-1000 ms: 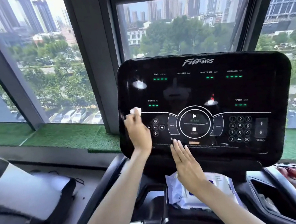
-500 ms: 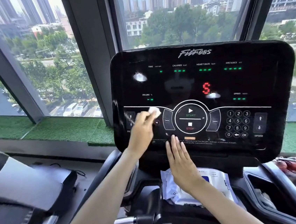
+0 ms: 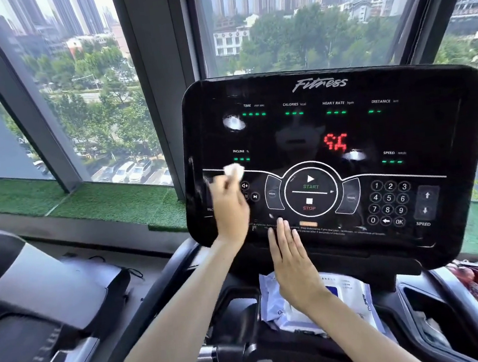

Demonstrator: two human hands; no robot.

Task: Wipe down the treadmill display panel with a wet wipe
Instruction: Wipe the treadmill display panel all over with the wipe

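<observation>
My left hand, fingers clamped on the wet wipe, has swept back toward 9 o'clock of the START dial. My right hand stays flat, fingers together, at the display panel's 6 o'clock edge. I judge the 3 o'clock half still unwiped.

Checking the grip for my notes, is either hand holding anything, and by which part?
The left hand pinches a bunched wet wipe by its lower part; the right hand holds nothing, lying flat on the display panel.
</observation>
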